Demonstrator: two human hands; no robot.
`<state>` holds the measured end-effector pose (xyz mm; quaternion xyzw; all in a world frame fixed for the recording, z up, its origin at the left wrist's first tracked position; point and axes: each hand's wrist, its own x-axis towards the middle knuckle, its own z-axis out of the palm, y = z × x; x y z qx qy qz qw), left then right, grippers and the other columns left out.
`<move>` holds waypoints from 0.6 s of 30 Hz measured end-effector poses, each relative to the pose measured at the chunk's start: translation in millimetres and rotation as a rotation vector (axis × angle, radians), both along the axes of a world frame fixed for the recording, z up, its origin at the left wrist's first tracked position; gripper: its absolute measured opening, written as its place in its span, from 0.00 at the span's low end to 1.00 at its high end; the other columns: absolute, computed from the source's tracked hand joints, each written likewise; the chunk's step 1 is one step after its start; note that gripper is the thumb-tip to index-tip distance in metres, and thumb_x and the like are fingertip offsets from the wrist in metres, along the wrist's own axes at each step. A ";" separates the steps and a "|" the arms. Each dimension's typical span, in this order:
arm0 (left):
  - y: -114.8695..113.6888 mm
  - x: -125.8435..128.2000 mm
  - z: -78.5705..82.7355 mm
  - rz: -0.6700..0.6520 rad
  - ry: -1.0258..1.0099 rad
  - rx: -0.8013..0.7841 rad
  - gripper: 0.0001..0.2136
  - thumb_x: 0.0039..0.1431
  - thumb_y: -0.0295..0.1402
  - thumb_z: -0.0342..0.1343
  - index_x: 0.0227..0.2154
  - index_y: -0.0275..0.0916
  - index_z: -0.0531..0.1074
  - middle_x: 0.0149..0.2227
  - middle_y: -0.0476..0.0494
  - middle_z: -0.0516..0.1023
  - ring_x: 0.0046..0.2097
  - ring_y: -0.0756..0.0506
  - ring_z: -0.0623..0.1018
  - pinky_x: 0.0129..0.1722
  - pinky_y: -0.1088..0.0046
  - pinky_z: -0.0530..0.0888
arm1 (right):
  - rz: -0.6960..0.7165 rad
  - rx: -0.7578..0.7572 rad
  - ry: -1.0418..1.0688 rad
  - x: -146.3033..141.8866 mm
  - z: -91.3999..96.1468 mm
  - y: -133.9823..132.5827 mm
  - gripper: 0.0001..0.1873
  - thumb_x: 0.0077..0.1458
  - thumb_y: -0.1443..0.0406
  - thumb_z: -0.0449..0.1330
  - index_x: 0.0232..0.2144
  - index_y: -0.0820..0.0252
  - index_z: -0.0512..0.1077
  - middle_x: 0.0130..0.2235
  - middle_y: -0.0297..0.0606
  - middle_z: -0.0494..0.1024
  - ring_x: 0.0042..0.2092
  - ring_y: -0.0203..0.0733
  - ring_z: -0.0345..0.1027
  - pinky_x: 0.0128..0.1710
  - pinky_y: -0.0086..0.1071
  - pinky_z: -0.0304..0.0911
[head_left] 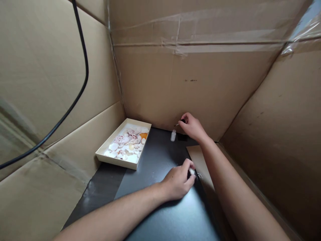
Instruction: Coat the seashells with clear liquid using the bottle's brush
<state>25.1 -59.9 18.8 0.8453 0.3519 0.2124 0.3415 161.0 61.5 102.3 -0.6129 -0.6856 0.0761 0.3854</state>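
My right hand (pixel 192 126) is closed on the black cap of an applicator brush (pixel 183 121). Its thin stem points left, with the tip just above a small clear bottle (pixel 173 135) of whitish content standing uncapped on the dark table. Nearer to me, my left hand (pixel 178 180) pinches a small white shell-like piece (pixel 192 171) between thumb and fingers, over the edge of the dark mat. Shells of several sizes, white, reddish and one orange (pixel 143 135), lie in a shallow cream box (pixel 130 165) on the left.
Beside my right forearm lies a flat cardboard piece (pixel 194 154). Small white marks (pixel 200 175) show on it. A dark flat square (pixel 182 137) is near the bottle. Cardboard walls (pixel 155 90) enclose the table, and a black cable (pixel 84 60) hangs at the left.
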 end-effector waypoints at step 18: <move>0.4 2.0 -4.8 -0.077 0.031 0.061 0.09 0.58 0.35 0.49 0.42 0.44 0.61 0.33 0.49 0.75 0.31 0.49 0.72 0.30 0.75 0.63 | 0.059 -0.030 -0.091 -2.6 0.0 0.8 0.05 0.48 0.63 0.56 0.31 0.57 0.67 0.24 0.33 0.70 0.27 0.37 0.61 0.26 0.29 0.50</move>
